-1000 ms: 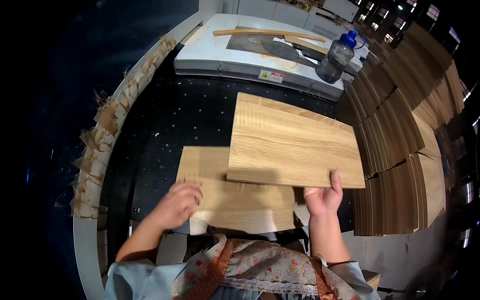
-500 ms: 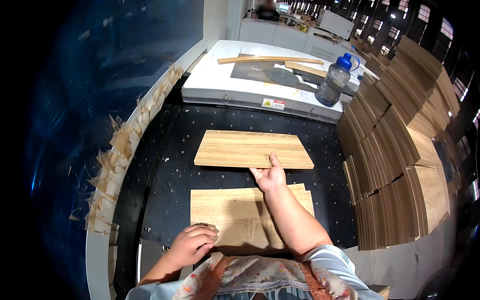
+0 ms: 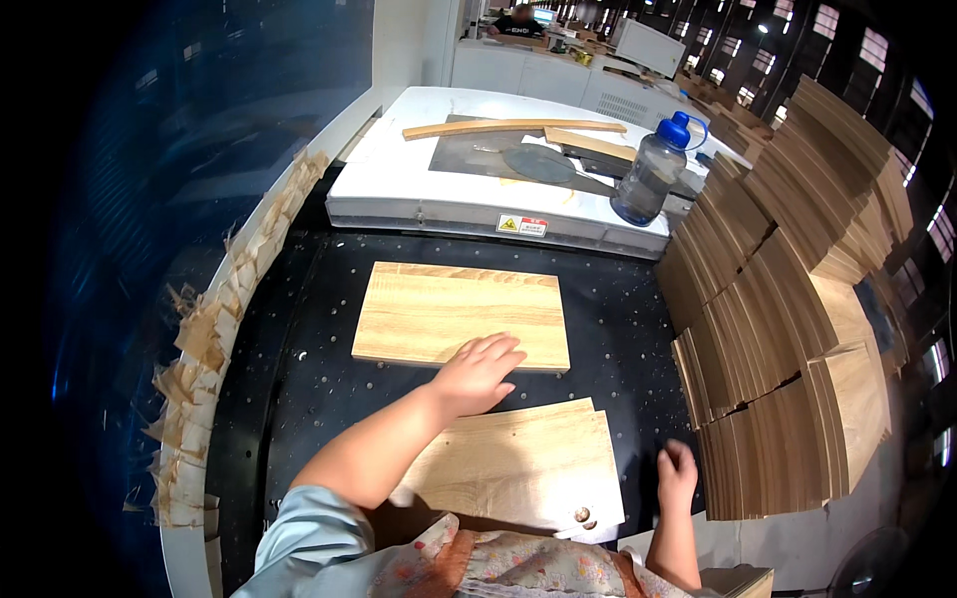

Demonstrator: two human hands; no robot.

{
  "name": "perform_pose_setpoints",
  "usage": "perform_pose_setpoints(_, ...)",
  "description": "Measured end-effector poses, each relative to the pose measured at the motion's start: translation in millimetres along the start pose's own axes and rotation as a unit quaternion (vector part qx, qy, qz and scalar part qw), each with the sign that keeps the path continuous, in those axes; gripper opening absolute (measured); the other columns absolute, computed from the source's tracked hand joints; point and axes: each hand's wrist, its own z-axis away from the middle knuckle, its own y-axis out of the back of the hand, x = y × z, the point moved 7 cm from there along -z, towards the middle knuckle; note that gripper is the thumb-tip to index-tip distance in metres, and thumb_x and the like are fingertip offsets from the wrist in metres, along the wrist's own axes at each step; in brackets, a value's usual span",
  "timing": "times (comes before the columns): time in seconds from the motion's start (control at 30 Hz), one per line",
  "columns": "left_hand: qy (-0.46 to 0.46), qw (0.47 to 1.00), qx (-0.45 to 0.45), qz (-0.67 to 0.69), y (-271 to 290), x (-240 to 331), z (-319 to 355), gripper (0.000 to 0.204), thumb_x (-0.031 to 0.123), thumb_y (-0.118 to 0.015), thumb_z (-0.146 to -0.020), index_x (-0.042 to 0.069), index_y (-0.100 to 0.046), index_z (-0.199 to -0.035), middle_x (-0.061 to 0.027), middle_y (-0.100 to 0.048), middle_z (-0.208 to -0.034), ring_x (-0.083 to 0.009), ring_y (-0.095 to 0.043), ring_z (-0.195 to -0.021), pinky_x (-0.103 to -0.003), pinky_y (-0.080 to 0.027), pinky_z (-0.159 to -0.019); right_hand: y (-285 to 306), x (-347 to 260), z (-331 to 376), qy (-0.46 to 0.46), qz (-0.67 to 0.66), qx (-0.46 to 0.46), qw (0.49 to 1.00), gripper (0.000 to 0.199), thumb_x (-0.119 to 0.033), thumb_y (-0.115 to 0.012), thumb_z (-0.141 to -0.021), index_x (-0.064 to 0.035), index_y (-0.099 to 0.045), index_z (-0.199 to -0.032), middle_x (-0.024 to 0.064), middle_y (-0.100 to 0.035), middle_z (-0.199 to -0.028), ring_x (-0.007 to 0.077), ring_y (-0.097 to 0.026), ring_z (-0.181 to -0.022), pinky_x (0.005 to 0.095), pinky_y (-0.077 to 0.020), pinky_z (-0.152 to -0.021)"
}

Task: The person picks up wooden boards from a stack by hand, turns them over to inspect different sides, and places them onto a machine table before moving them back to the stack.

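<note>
A black perforated counter (image 3: 319,329) fills the middle of the view, dotted with small holes. On it, toward 12 o'clock from the person, lies a light wooden board (image 3: 449,311), flat and square to the counter's edge. The left hand (image 3: 477,374) rests on that board's near edge, fingers spread and flat, gripping nothing. Just at 6 o'clock from the board lies a stack of similar wooden boards (image 3: 528,468), its upper edge close beside the left hand. The right hand (image 3: 678,470) hovers at 3 o'clock from this stack, fingers loosely curled and empty, near the foot of a fanned pile of wooden panels (image 3: 788,299) that runs along the counter's right side.

At 12 o'clock beyond the counter stands a white machine top (image 3: 399,189) with a grey metal plate (image 3: 478,154), long wooden strips (image 3: 508,127) and a clear water bottle (image 3: 648,171) with a blue cap. Along the counter's left rim hangs a row of torn paper-like scraps (image 3: 214,329). Farther back the room is a workshop hall with windows (image 3: 827,20) high on the right and another person (image 3: 520,20) at a distant bench.
</note>
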Motion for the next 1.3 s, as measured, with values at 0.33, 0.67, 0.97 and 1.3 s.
perform_pose_setpoints(0.33, -0.013, 0.983, -0.135, -0.123, -70.4, -32.7, -63.9, 0.065, 0.05, -0.051, -0.085, 0.014, -0.034, -0.137, -0.0082, -0.028, -0.145, -0.0227, -0.022, -0.136, -0.05, -0.017, -0.109, 4.7, -16.2, 66.6, 0.127, 0.283, -0.053, 0.949, 0.033, -0.012, -0.058, -0.078, 0.0035, -0.055, -0.107, 0.0211, -0.053, -0.119, 0.0396, -0.045, -0.115, 0.0473, -0.0302, -0.101)
perform_pose_setpoints(0.67, 0.021, 0.973, -0.129, -0.19, -32.1, -113.8, -53.9, 0.059, 0.046, -0.046, -0.088, 0.016, -0.034, -0.137, -0.0067, -0.028, -0.145, -0.0218, -0.025, -0.135, -0.049, -0.02, -0.109, 5.4, -28.2, 62.3, 0.184, 0.29, -0.055, 0.937, 0.032, -0.017, -0.053, -0.086, 0.0002, -0.055, -0.113, 0.0202, -0.054, -0.119, 0.0392, -0.047, -0.114, 0.0462, -0.0347, -0.098)
perform_pose_setpoints(0.97, 0.222, 0.952, -0.097, -0.187, 16.1, -182.4, -35.0, 0.052, 0.024, -0.057, -0.081, 0.018, -0.043, -0.13, -0.0054, -0.034, -0.142, -0.0246, -0.026, -0.134, -0.056, -0.019, -0.106, 3.3, -29.7, 61.1, 0.162, 0.32, -0.056, 0.932, 0.031, -0.018, -0.054, -0.087, 0.0001, -0.056, -0.112, 0.0182, -0.054, -0.119, 0.0366, -0.045, -0.116, 0.0449, -0.0344, -0.1)
perform_pose_setpoints(1.3, 0.368, 0.919, -0.004, -0.142, -19.5, -160.0, -61.3, 0.051, 0.042, -0.046, -0.089, 0.024, -0.038, -0.136, -0.0057, -0.022, -0.148, -0.0308, -0.011, -0.138, -0.064, -0.003, -0.105, 4.3, -27.8, 63.5, 0.169, 0.308, -0.049, 0.935, 0.031, -0.017, -0.055, -0.086, 0.0001, -0.057, -0.112, 0.0175, -0.055, -0.119, 0.036, -0.046, -0.116, 0.0439, -0.035, -0.099)
